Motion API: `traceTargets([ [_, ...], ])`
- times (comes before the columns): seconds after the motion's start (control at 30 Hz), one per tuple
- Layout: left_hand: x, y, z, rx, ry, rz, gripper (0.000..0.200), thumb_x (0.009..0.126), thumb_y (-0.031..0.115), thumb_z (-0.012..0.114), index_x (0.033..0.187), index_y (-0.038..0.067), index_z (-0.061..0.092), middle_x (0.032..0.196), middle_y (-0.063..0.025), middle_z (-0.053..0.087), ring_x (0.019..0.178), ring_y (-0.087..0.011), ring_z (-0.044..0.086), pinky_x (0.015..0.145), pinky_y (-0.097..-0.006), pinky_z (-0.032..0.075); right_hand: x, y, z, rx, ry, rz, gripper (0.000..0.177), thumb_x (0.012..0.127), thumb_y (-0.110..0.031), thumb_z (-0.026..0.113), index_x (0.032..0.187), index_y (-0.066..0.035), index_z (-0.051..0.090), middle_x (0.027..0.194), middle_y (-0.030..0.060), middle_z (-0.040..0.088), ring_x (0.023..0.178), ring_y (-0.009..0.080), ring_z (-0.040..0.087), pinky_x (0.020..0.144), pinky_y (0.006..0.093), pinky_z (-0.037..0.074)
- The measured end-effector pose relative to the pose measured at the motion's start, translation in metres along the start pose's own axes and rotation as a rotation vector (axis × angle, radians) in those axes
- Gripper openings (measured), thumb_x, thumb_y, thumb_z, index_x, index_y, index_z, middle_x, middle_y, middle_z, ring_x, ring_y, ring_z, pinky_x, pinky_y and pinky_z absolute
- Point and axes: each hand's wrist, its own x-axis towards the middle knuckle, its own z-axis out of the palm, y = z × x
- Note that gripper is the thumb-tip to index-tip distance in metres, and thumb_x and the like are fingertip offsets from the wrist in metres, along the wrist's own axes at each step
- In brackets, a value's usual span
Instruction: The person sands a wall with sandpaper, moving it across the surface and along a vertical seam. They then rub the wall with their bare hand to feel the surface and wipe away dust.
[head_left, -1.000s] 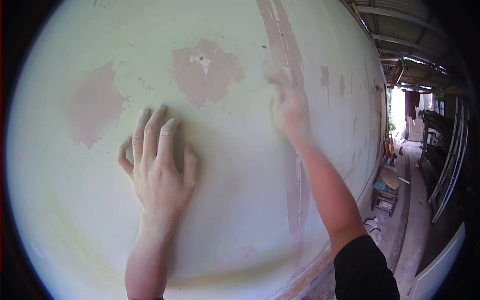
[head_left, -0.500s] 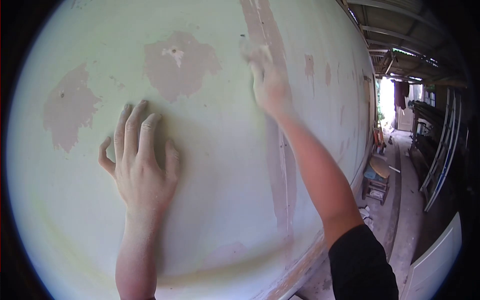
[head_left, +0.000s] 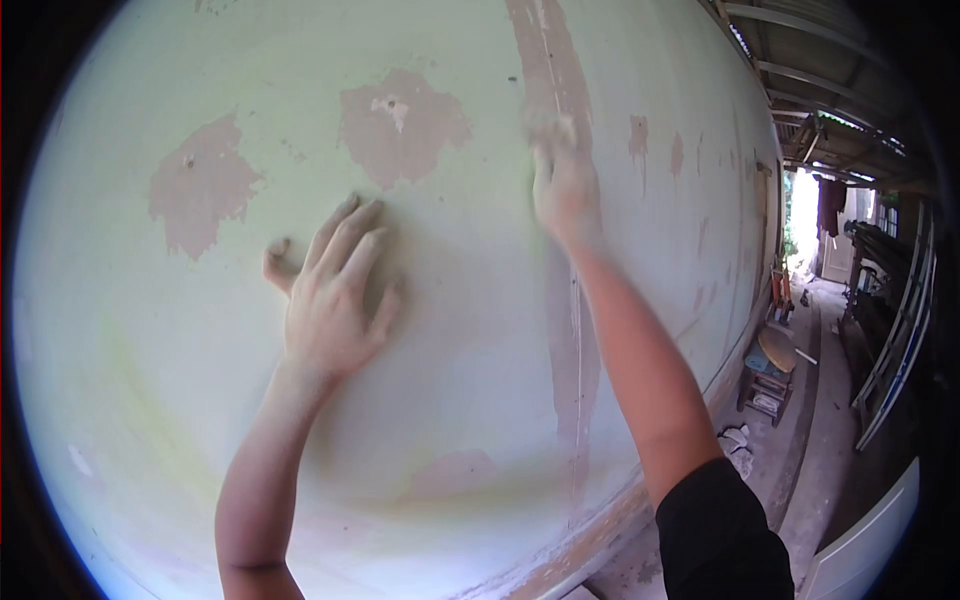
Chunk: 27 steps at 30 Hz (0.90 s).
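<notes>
A large pale green-white surface (head_left: 450, 370) fills most of the view, marked with pinkish-brown patches (head_left: 405, 130). A long brown strip (head_left: 575, 360) with a thin light line runs down it. My left hand (head_left: 340, 290), dusty and with its fingers spread, rests on the surface below the patches and holds nothing. Up at the strip's left edge is my right hand (head_left: 568, 190), its fingers smeared by motion. Whether it holds anything cannot be made out.
Right of the surface, a narrow passage holds a small stool (head_left: 766, 385) with things on it and crumpled white material (head_left: 737, 450) on the floor. Long metal frames (head_left: 897, 340) lean at the far right, above a white panel (head_left: 865, 540).
The view has shifted, with the patches now farther right. My left hand's fingertips are closer to the central patch and its forearm slants more. My right hand sits slightly lower against the strip.
</notes>
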Motion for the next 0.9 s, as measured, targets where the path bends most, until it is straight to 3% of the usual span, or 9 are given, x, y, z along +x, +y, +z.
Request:
traceTargets([
  [0.1, 0.007, -0.006, -0.017, -0.055, -0.108, 0.002, 0.046, 0.088, 0.021, 0.071, 0.133, 0.017, 0.061, 0.158, 0.0004, 0.05, 0.153, -0.0202, 0.038, 0.117, -0.0583, 0.016, 0.039, -0.027, 0.008, -0.025, -0.001, 0.055, 0.034, 0.105, -0.013, 0.052, 0.134, -0.006, 0.068, 0.146, 0.0158, 0.061, 0.133, 0.0399, 0.057, 0.116, 0.0458, 0.047],
  [0.17, 0.01, -0.018, -0.027, 0.025, -0.051, -0.018, 0.048, 0.09, 0.019, 0.07, 0.137, 0.017, 0.058, 0.16, 0.0004, 0.048, 0.154, -0.0203, 0.037, 0.119, -0.0533, 0.018, 0.036, -0.039, 0.033, -0.058, 0.08, -0.328, 0.034, 0.103, -0.011, 0.055, 0.134, -0.005, 0.068, 0.147, 0.0154, 0.061, 0.139, 0.0368, 0.053, 0.12, 0.045, 0.041],
  [0.37, 0.0, -0.069, -0.056, 0.226, -0.003, 0.018, 0.054, 0.091, 0.02, 0.067, 0.143, 0.017, 0.056, 0.164, -0.0011, 0.044, 0.156, -0.0216, 0.034, 0.123, -0.0475, 0.02, -0.068, -0.019, 0.013, 0.041, -0.241, -0.958, 0.052, 0.085, 0.001, 0.067, 0.136, -0.006, 0.069, 0.151, 0.0107, 0.06, 0.146, 0.0307, 0.05, 0.122, 0.0419, 0.042],
  [0.5, 0.002, -0.062, -0.049, 0.213, -0.03, 0.132, 0.057, 0.089, 0.021, 0.066, 0.145, 0.016, 0.057, 0.165, -0.0029, 0.044, 0.155, -0.0227, 0.035, 0.123, -0.0486, 0.023, -0.011, 0.057, 0.005, -0.048, -0.077, -0.711, 0.044, 0.094, -0.005, 0.064, 0.137, -0.011, 0.069, 0.149, 0.0133, 0.06, 0.144, 0.0319, 0.051, 0.118, 0.0394, 0.045],
  [0.53, 0.001, -0.063, -0.047, 0.223, -0.025, 0.134, 0.057, 0.09, 0.022, 0.065, 0.146, 0.016, 0.056, 0.164, -0.0019, 0.045, 0.154, -0.0216, 0.037, 0.123, -0.0486, 0.025, 0.0, 0.044, 0.003, -0.049, -0.08, -0.71, 0.044, 0.094, -0.005, 0.064, 0.137, -0.011, 0.069, 0.149, 0.0133, 0.06, 0.144, 0.0319, 0.051, 0.118, 0.0394, 0.045],
  [0.6, 0.013, -0.049, -0.036, 0.212, -0.035, 0.148, 0.057, 0.091, 0.022, 0.065, 0.147, 0.017, 0.056, 0.163, -0.0012, 0.046, 0.154, -0.0209, 0.037, 0.123, -0.0484, 0.025, 0.014, 0.012, 0.008, 0.073, -0.014, -0.192, 0.04, 0.095, -0.007, 0.064, 0.134, -0.013, 0.071, 0.146, 0.0147, 0.062, 0.143, 0.0336, 0.052, 0.117, 0.0401, 0.045],
  [0.67, 0.024, -0.035, -0.024, 0.185, -0.043, 0.167, 0.057, 0.091, 0.022, 0.065, 0.147, 0.018, 0.056, 0.163, -0.0005, 0.047, 0.154, -0.0203, 0.038, 0.123, -0.0482, 0.025, 0.008, -0.013, 0.043, 0.088, 0.163, -0.132, 0.04, 0.093, -0.007, 0.068, 0.133, -0.011, 0.071, 0.144, 0.0152, 0.063, 0.141, 0.0357, 0.053, 0.118, 0.0413, 0.044],
  [0.8, 0.039, -0.026, -0.012, 0.153, 0.102, 0.075, 0.054, 0.093, 0.02, 0.064, 0.146, 0.019, 0.055, 0.162, 0.0013, 0.048, 0.153, -0.0194, 0.039, 0.123, -0.0478, 0.024, -0.078, -0.079, 0.036, 0.185, -0.065, -0.586, 0.049, 0.085, 0.004, 0.07, 0.132, -0.009, 0.072, 0.145, 0.0103, 0.064, 0.143, 0.0295, 0.053, 0.117, 0.0409, 0.046],
  [0.9, 0.034, -0.025, -0.006, 0.195, 0.104, 0.053, 0.054, 0.093, 0.018, 0.063, 0.146, 0.02, 0.055, 0.161, 0.0023, 0.049, 0.152, -0.0186, 0.04, 0.123, -0.0469, 0.024, -0.096, -0.028, 0.023, 0.068, -0.091, -0.758, 0.047, 0.088, -0.002, 0.07, 0.133, -0.014, 0.072, 0.147, 0.0108, 0.063, 0.141, 0.0262, 0.055, 0.116, 0.0377, 0.047],
])
